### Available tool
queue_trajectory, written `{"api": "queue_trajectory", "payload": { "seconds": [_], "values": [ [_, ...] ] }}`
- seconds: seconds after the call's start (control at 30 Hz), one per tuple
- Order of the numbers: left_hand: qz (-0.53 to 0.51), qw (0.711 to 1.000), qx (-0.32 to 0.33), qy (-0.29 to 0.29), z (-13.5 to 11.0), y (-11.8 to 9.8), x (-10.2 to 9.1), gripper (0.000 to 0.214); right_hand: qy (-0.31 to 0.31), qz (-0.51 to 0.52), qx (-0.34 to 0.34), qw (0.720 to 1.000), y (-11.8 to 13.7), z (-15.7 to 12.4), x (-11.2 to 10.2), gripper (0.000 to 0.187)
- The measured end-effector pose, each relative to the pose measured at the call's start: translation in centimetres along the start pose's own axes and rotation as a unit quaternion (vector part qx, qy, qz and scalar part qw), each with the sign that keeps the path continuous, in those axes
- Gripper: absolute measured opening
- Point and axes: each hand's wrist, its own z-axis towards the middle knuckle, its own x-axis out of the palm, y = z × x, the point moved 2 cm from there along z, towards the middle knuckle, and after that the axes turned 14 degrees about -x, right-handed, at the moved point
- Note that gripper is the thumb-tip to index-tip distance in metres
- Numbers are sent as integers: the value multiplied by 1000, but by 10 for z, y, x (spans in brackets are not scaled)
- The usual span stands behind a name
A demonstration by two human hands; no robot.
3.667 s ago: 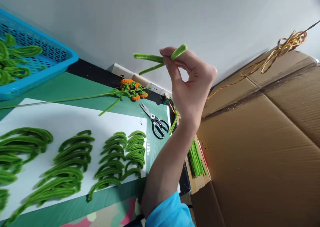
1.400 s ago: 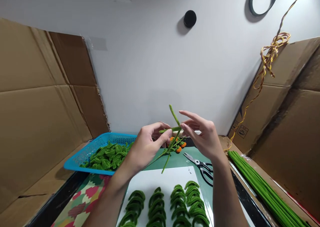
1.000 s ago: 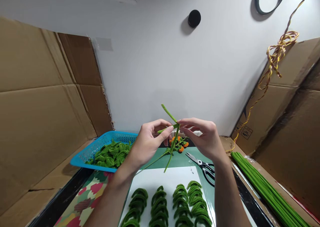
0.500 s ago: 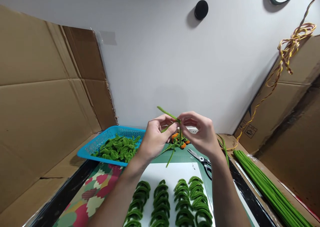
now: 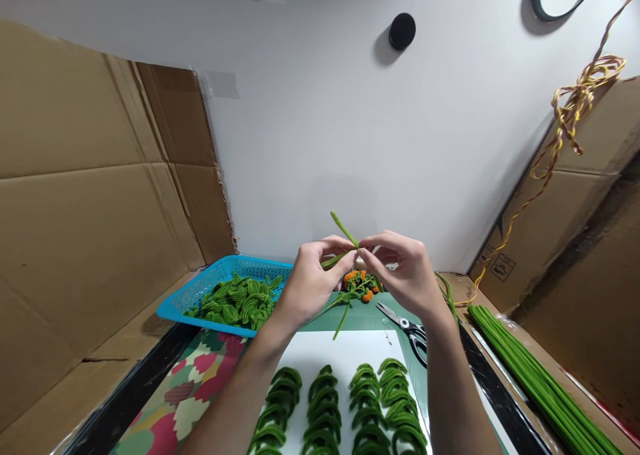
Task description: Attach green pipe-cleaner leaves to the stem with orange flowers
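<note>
A green pipe cleaner (image 5: 344, 229) is pinched between both hands, above the far end of the table. My left hand (image 5: 317, 271) grips it with thumb and forefinger, and one end sticks up and to the left. Fingertips of my right hand (image 5: 400, 268) press on the same spot, meeting the left ones. The exact joint is hidden by the fingers. Just behind and below lies a green stem piece with orange pipe-cleaner flowers (image 5: 367, 296). Bent green pipe-cleaner pieces (image 5: 324, 401) lie in several rows on a white sheet (image 5: 345, 341) under my forearms.
A blue basket (image 5: 173, 308) holding green leaf shapes (image 5: 240, 301) stands at left. Black-handled scissors (image 5: 410, 328) lie on the green mat by my right forearm. A bundle of long green pipe cleaners (image 5: 540, 381) lies at right. Cardboard walls (image 5: 90, 241) and yellow twisted wire (image 5: 575, 105) flank the table.
The pipe cleaner's upper end has swung more upright and to the right. My right fingers have closed in against the left fingertips. The view has tipped slightly upward.
</note>
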Motion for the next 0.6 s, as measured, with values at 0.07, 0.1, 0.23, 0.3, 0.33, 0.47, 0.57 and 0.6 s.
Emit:
{"api": "queue_trajectory", "payload": {
  "seconds": [0.07,0.1,0.23,0.3,0.33,0.47,0.57,0.6],
  "values": [
    [-5,1000,1,0,-1,0,2,26,-6,-6,4,1000,-1,1,0,18],
    [-9,1000,0,1,-1,1,4,26,-8,-15,4,1000,-2,1,1,18],
    [-41,999,-1,22,-3,1,8,22,-26,-64,-8,998,-3,2,4,13],
    [-52,998,0,34,-4,-1,9,23,-33,-70,-10,997,-3,3,6,11],
    [-53,998,-1,40,-4,-1,9,24,-34,-66,-9,997,-3,3,6,12],
    [-40,997,2,61,-5,-3,7,28,-52,-23,12,998,-5,2,5,14],
    [-23,998,19,51,-6,-5,5,27,-84,40,40,995,-9,1,6,14],
    [-19,999,24,42,-7,-6,5,26,-94,67,50,992,-10,1,6,15]
  ]
}}
